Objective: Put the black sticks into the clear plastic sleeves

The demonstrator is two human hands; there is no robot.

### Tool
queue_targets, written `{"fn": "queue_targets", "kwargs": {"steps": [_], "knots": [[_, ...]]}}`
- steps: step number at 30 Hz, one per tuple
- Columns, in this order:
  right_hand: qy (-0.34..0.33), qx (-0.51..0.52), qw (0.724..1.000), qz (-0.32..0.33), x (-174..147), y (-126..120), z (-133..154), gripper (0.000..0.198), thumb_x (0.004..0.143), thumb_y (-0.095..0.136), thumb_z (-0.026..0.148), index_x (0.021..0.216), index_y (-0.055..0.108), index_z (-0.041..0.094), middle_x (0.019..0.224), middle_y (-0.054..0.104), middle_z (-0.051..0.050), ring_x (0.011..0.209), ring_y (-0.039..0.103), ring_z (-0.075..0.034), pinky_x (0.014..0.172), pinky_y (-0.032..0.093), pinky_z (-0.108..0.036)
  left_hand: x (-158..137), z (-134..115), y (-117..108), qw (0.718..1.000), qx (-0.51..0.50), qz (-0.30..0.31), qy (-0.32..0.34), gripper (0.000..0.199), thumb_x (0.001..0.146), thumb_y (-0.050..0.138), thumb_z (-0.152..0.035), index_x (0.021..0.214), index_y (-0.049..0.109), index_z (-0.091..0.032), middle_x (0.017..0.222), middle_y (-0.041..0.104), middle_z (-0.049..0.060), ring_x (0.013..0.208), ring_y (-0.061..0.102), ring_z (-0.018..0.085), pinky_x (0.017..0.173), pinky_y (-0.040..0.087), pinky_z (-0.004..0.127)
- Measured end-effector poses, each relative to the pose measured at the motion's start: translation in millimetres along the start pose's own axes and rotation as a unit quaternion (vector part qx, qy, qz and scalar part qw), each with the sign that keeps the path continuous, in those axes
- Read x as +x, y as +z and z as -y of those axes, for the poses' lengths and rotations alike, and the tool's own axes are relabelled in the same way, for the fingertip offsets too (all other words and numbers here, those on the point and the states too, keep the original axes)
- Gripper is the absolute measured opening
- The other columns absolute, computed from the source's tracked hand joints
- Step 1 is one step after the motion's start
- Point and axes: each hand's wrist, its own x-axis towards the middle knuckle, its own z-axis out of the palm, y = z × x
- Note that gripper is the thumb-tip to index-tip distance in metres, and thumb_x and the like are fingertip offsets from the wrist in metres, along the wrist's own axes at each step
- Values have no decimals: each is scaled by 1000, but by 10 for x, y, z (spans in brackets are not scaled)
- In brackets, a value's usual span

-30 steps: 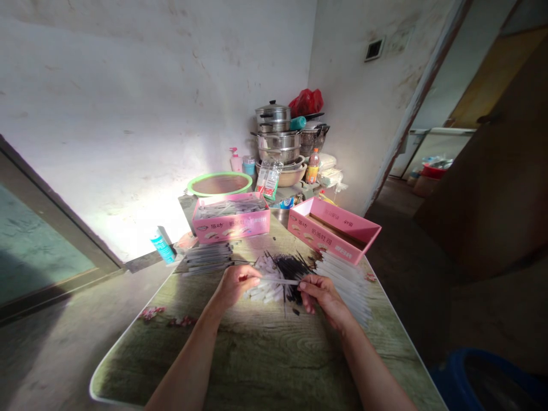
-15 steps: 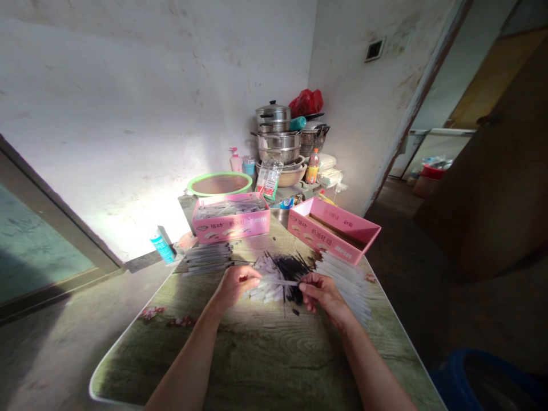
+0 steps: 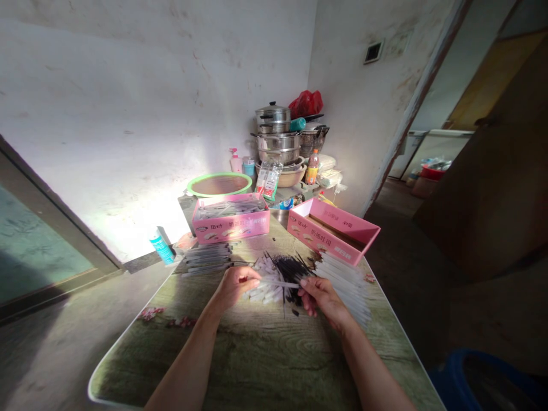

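Observation:
A thin whitish tube (image 3: 279,283) stretches level between my two hands above the table. My left hand (image 3: 238,283) pinches its left end, and the fingers of my right hand (image 3: 320,294) close on its right end. Beneath and behind it lie a heap of short white tubes (image 3: 264,294) and a pile of thin black sticks (image 3: 291,267). Long translucent tubes (image 3: 342,285) are laid out to the right of my right hand. Farther left, a row of grey tubes with dark ends (image 3: 205,260) rests on the tabletop.
Two pink boxes stand at the table's back: the left box (image 3: 233,227) holds many tubes, the right box (image 3: 327,237) shows a brown bottom. Behind them are a green-rimmed basin (image 3: 220,175) and stacked pots (image 3: 278,147). A blue-labelled canister (image 3: 161,248) is beyond the left edge.
The fingers of my right hand have shifted slightly on the tube's right end, with the lower fingers curled a little differently. My left hand stays almost where it was.

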Motion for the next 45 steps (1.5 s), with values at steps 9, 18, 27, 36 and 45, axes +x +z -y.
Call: {"fn": "queue_targets", "kwargs": {"steps": [9,18,27,36,45], "knots": [[18,-8,1000,16,-15,13,18,48,76,60,63,73,59,15,47,59,2,36,50,-9,34,31,-20,-7,24,-1,999,33,7,10,21,71,65,-32,80,75,-15,65,68,3,57,56,16,54,39,25],[-34,-25,998,-56,27,-91,-14,30,69,73,45,73,59,18,50,58,3,39,50,-10,38,33,-21,-5,29,-59,998,44,-33,-9,20,69,63,-30,77,74,-15,60,64,2,56,54,15,53,39,26],[-134,-289,926,-202,139,-185,-151,15,74,65,34,70,71,21,56,65,-2,52,56,-19,51,38,-29,4,12,-77,992,62,-105,-8,17,70,62,-26,74,74,-14,57,59,0,54,48,13,52,34,24],[-130,-399,880,-220,142,-116,-213,26,81,62,42,98,75,27,76,73,-5,68,64,-23,63,41,-31,15,1,-84,995,44,-94,-1,16,71,63,-25,74,73,-13,56,58,-1,53,47,12,51,33,23],[-187,-391,886,-167,80,-101,-100,31,88,49,37,96,74,20,77,73,-5,66,65,-20,60,44,-26,9,30,-55,998,45,-39,0,19,71,64,-28,78,73,-13,57,59,0,53,49,12,51,34,22]]}}
